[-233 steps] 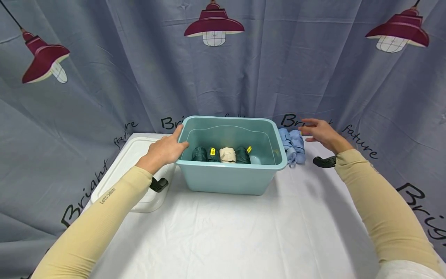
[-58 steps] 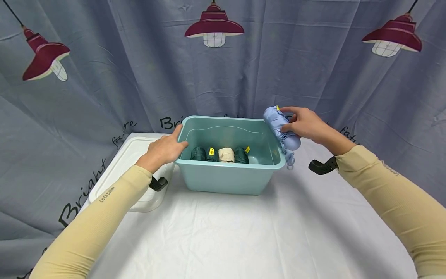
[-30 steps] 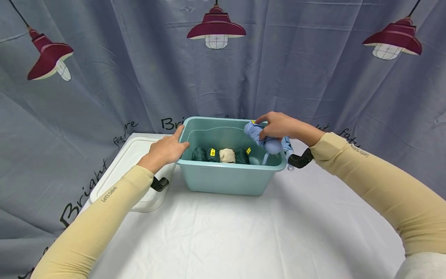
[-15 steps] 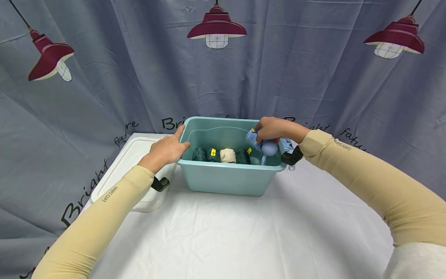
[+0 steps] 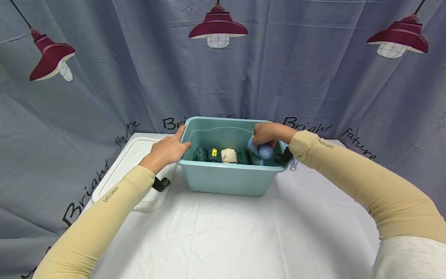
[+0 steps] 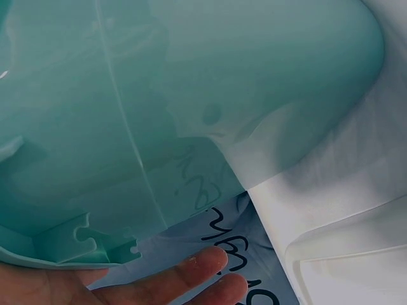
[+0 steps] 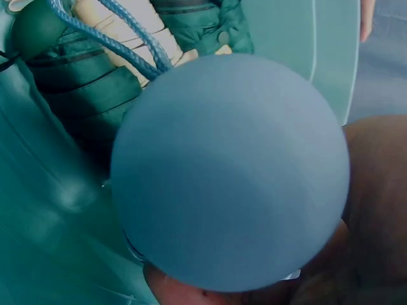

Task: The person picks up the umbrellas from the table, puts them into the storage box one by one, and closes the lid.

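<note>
Teal bin (image 5: 226, 180), seemingly near fully loaded: 3 dark-green umbrellas (image 5: 201, 155) and 1 beige umbrella (image 5: 229, 155) inside; blue umbrella (image 5: 266, 152) within the right end, held in the right hand's (image 5: 266, 133) curled fingers, forearm slanting down; 2nd blue umbrella (image 5: 293, 164) left outside the right rim. Left hand (image 5: 165, 152) rests on the left rim, fingers extended.

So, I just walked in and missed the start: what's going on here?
A person's right hand holds what looks like a folded blue umbrella, down inside the teal bin. The left hand rests at the bin's left rim. Three dark green bundles and a cream bundle sit in a row in the bin, left of the umbrella. A white lid lies on the table, left of the bin.
</note>
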The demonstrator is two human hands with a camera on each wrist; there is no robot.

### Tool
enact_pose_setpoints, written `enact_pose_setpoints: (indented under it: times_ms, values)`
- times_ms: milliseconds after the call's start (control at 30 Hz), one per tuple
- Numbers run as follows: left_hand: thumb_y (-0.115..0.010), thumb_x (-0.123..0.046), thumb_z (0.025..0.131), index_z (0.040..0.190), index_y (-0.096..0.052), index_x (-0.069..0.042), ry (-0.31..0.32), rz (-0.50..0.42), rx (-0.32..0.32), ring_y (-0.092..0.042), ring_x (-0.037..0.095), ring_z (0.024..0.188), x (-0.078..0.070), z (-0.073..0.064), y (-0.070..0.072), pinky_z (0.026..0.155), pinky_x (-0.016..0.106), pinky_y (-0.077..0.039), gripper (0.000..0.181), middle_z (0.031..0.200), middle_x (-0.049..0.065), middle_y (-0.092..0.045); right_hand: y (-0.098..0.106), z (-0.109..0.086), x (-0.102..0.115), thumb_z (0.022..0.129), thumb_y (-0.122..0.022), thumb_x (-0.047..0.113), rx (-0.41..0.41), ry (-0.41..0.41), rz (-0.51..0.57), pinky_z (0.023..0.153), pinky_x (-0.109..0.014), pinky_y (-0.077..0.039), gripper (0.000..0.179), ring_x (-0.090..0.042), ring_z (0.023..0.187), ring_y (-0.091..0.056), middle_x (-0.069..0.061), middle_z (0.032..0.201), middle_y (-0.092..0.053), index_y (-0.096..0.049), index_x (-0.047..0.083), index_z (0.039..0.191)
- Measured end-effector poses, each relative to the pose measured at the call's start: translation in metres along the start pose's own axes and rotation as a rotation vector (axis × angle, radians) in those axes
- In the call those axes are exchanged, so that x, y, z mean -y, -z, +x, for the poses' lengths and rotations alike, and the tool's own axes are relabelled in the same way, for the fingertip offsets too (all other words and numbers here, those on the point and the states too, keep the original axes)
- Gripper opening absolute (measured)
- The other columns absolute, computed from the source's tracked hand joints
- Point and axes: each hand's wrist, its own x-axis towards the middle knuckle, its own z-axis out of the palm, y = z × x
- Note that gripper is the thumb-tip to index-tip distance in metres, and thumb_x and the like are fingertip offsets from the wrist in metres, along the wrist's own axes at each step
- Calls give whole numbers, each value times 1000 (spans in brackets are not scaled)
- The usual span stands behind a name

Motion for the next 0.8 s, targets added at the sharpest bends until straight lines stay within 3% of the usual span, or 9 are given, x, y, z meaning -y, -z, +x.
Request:
enact_pose_setpoints:
  times_ms: [267,467,800]
  values:
    - [-33,-52,89,148,3,-36,-5,6,-3,-58,36,98,-1,0,1,67,49,-42,71,128,18,-52,-5,10,2,77,-52,11,49,4,-66,53,-34,-52,16,-16,47,-56,-5,62,-54,-48,13,61]
    - [-33,-53,89,148,2,-36,3,15,1,-59,33,94,-2,0,1,65,47,-42,71,125,17,-54,-8,18,4,77,-50,11,139,-7,-82,53,-31,-51,23,-14,45,-54,-2,57,-51,-44,16,55]
    - [-34,-52,89,148,4,-37,13,13,8,-59,30,88,-2,1,1,63,45,-42,71,119,16,-57,-8,28,3,81,-51,12,233,-74,-61,55,-28,-51,17,-12,50,-55,-1,60,-50,-50,13,64]
